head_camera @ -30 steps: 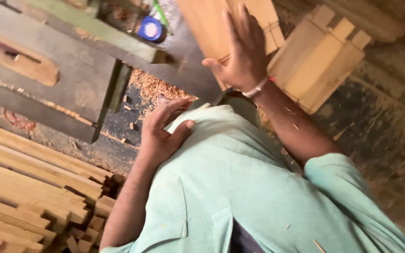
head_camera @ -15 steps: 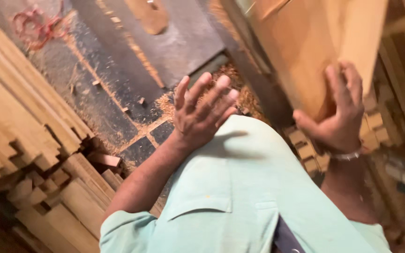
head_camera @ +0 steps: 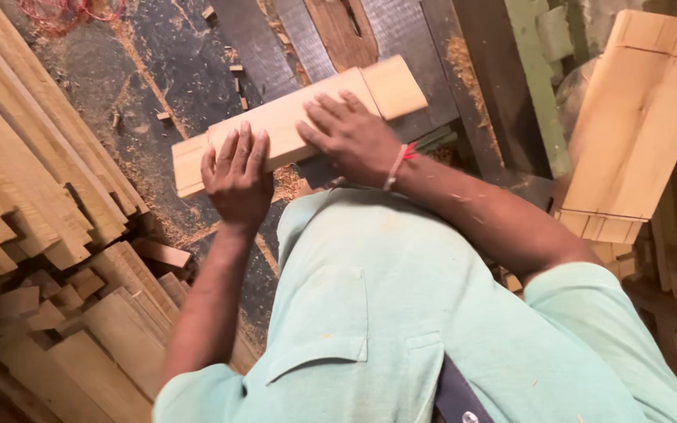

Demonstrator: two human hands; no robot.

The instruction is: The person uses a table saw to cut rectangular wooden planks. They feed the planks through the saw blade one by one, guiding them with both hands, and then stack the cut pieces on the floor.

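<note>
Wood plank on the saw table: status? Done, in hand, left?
Done: a stack of cut boards leans at the right. In hand: the left hand and right hand press flat on one wood plank lying on the saw table. Left: a big pile of wood strips sits at the left.

Left hand (head_camera: 237,176) and right hand (head_camera: 348,137) lie flat on the wooden board (head_camera: 299,117), hiding its middle and the near edge beneath the palms. The stacked planks (head_camera: 33,188) run off the left edge; the upright boards (head_camera: 636,125) are cut by the right edge.
</note>
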